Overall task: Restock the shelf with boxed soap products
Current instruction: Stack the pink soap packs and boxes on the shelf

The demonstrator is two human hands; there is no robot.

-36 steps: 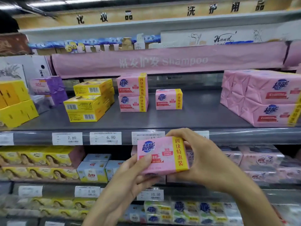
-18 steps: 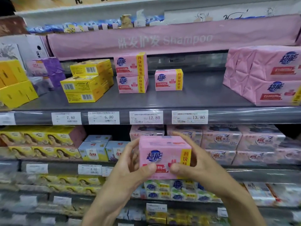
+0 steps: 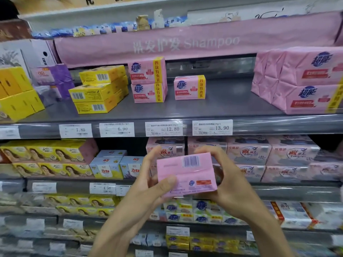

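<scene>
Soap box (image 3: 185, 175) in both hands (image 3: 144, 193) (image 3: 233, 190), yellow boxes (image 3: 98, 89), pink packs (image 3: 148, 80) shelved above

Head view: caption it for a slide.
Left hand and right hand hold a pink soap box, barcode facing up.

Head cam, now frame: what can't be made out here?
Head view:
- pink soap box: front face is turned from the camera; only the barcode side shows.
- right hand: partly hidden behind the box.
- big pink packs: cut off by right edge.
- price labels: small print too small.
- lowest shelf goods: blurred.

Head view, close, faces the shelf (image 3: 222, 108) front-on
</scene>
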